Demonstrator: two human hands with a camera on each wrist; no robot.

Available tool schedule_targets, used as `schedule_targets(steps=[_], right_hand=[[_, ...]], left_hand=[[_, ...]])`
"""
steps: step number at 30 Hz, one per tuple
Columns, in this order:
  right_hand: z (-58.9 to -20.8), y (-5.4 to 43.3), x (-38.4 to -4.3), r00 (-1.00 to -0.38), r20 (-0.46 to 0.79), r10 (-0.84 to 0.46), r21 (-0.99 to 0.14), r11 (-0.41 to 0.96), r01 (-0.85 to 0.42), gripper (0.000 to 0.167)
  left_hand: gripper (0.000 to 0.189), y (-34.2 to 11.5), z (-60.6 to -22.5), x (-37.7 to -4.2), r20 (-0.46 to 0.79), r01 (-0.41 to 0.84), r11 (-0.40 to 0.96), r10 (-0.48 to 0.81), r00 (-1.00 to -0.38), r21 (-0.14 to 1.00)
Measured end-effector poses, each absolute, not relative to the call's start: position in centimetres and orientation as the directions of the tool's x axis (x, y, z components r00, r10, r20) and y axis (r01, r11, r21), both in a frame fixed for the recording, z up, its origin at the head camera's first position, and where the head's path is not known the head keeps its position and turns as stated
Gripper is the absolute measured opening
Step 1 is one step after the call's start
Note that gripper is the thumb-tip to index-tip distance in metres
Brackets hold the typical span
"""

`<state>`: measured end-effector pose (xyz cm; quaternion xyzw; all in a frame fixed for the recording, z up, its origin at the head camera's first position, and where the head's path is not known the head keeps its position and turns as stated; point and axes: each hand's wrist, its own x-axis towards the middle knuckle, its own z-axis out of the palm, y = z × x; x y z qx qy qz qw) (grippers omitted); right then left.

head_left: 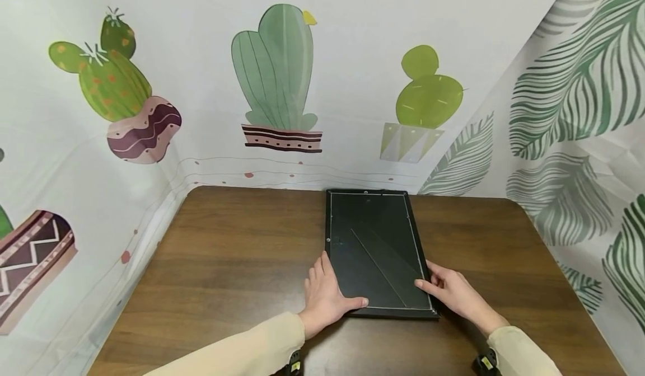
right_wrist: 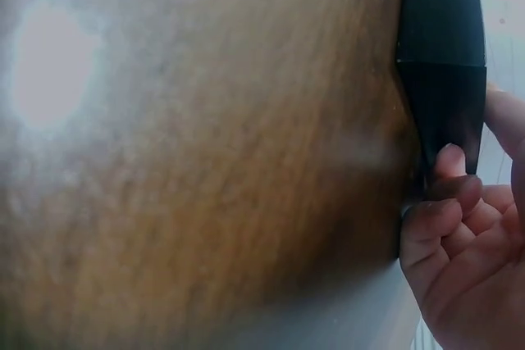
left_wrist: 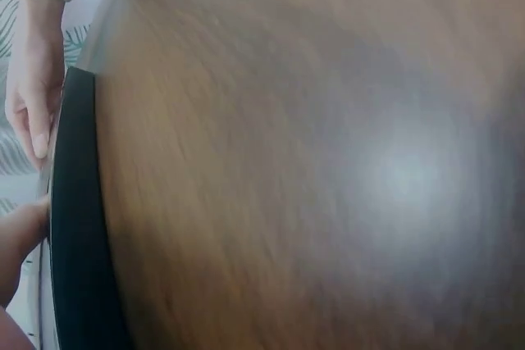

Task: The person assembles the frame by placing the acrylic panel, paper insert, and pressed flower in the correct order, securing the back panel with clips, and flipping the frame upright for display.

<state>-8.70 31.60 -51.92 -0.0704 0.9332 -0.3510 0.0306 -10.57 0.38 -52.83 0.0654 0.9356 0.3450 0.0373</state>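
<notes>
A black picture frame (head_left: 375,258) lies back side up on the wooden table, with a thin stand flap running diagonally across its backing. My left hand (head_left: 325,295) is at its near left corner. The fingers stretch along the left edge, and the thumb rests on the backing near the bottom edge. On the right side, my right hand (head_left: 456,292) grips the frame's edge, thumb on top and the other fingers curled at the side. In the right wrist view, those fingertips (right_wrist: 449,161) touch the frame's dark outer side (right_wrist: 443,14).
The brown wooden table (head_left: 242,241) extends to both sides of the frame. Behind it hangs a white cloth (head_left: 353,85) printed with cacti and leaves, and the frame's far end reaches the table's back edge. A black wrist device (head_left: 486,362) sits at the right sleeve.
</notes>
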Motion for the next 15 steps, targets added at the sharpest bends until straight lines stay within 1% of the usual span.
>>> schedule_targets(steps=[3,8,15], right_hand=[[-52.0,31.7,-8.9,-0.987,0.003,-0.161,-0.666,0.736,-0.122,0.068],[-51.9,31.6,-9.0,-0.985,0.012,-0.173,-0.663,0.736,-0.137,0.067],[-51.8,31.6,-8.9,-0.985,0.01,-0.17,-0.652,0.746,-0.135,0.067]], left_hand=[[0.142,0.5,-52.3,-10.5,-0.014,0.102,0.769,0.143,-0.99,0.632],[0.141,0.5,-51.4,-10.7,-0.026,0.124,0.8,0.172,-0.985,0.587],[0.139,0.6,-51.3,-10.8,-0.016,0.157,0.838,0.193,-0.981,0.522]])
